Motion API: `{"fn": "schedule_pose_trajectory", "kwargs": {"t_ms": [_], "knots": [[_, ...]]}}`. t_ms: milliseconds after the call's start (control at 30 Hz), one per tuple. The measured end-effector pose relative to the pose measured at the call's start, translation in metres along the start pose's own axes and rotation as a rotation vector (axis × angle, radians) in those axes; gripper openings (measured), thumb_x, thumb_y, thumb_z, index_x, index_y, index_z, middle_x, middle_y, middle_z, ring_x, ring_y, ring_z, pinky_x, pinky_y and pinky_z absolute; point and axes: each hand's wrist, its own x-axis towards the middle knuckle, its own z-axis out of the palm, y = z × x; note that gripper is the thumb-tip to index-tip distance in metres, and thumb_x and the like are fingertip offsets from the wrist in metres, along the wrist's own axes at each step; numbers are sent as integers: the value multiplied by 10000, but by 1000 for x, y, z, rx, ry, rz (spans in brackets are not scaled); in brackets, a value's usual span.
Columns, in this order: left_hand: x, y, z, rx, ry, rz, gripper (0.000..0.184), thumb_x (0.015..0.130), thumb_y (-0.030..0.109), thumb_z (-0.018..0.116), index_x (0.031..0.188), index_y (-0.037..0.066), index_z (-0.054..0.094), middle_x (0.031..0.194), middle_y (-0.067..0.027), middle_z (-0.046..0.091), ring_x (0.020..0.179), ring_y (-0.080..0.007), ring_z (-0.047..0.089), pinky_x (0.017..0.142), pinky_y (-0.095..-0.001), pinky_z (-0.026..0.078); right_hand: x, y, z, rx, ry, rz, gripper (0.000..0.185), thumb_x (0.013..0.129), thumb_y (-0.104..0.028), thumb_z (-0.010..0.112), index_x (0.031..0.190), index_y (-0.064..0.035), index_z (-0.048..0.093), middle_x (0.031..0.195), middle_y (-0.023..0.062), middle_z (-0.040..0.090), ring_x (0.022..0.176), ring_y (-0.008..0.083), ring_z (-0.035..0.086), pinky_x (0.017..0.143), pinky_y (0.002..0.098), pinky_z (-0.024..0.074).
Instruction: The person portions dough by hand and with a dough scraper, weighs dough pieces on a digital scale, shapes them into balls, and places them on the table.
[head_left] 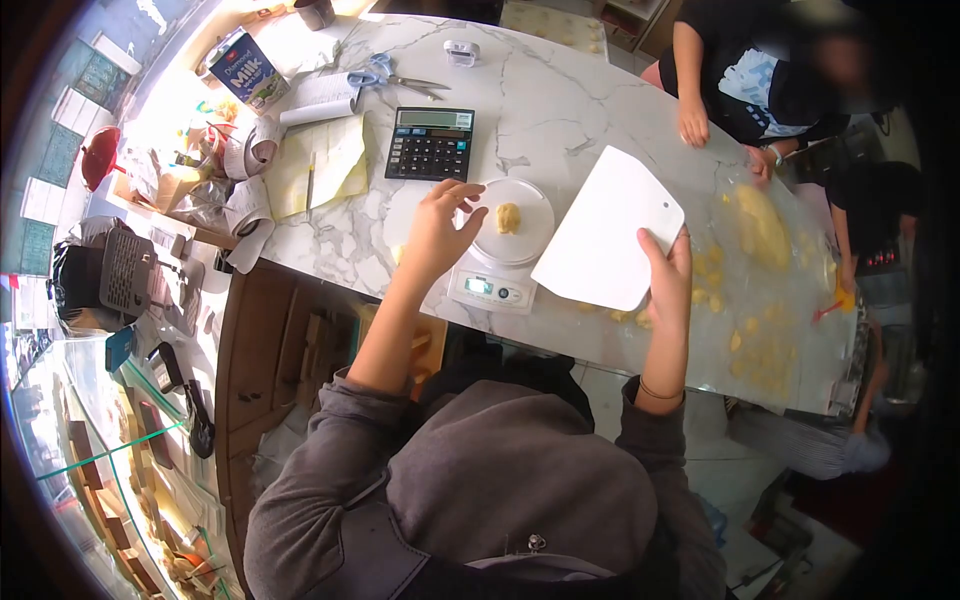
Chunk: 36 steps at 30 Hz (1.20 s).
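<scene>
My left hand [445, 225] is beside the round plate [535, 225] of a kitchen scale, its fingers apart and nothing in them. One lump of dough [508, 218] lies on that plate. The scale's body [491, 290], with a lit display, faces me. My right hand [668, 275] holds a white flat scraper board [612, 235] by its right edge, thumb on top, over the table to the right of the scale. Small dough pieces [765, 350] and a large dough mass [762, 228] lie on the table at the right.
A calculator [430, 143] lies behind my left hand. Scissors [395, 80], yellow paper [325, 170], a milk carton [246, 70] and paper rolls are at the back left. Other people stand at the right side; one person's hand [692, 122] rests on the table edge.
</scene>
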Motion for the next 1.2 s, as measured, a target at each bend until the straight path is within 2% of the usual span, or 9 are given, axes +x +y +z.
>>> {"fn": "schedule_pose_trajectory", "kwargs": {"t_ms": [133, 800, 900, 1200], "knots": [[-4, -8, -10, 32, 87, -8, 236, 719, 39, 664, 953, 26, 643, 857, -90, 624, 705, -183, 606, 645, -284, 480, -1, -4, -14, -6, 48, -4, 445, 839, -58, 590, 1232, 7, 392, 1119, 93, 536, 1012, 137, 517, 867, 269, 416], [-8, -19, -29, 91, 158, -3, 201, 729, 52, 666, 928, 30, 648, 850, -77, 635, 701, -158, 619, 615, -275, 463, 0, -7, -23, -6, 70, -2, 446, 837, -57, 595, 1230, 8, 395, 1129, 90, 527, 1027, 137, 507, 896, 273, 394], [-8, -19, -31, 85, 158, -34, 197, 737, 40, 659, 934, 55, 660, 848, -50, 647, 714, -124, 609, 627, -247, 443, -1, -7, -23, -1, 73, -5, 448, 836, -55, 594, 1231, 10, 393, 1132, 90, 527, 1030, 137, 507, 896, 274, 394], [-7, -22, -37, 89, 188, -23, 204, 729, 51, 666, 933, 43, 653, 847, -66, 637, 699, -143, 619, 617, -264, 460, -1, -7, -26, -13, 100, -16, 447, 837, -63, 593, 1234, 10, 403, 1142, 94, 528, 1041, 146, 509, 903, 280, 392]]}}
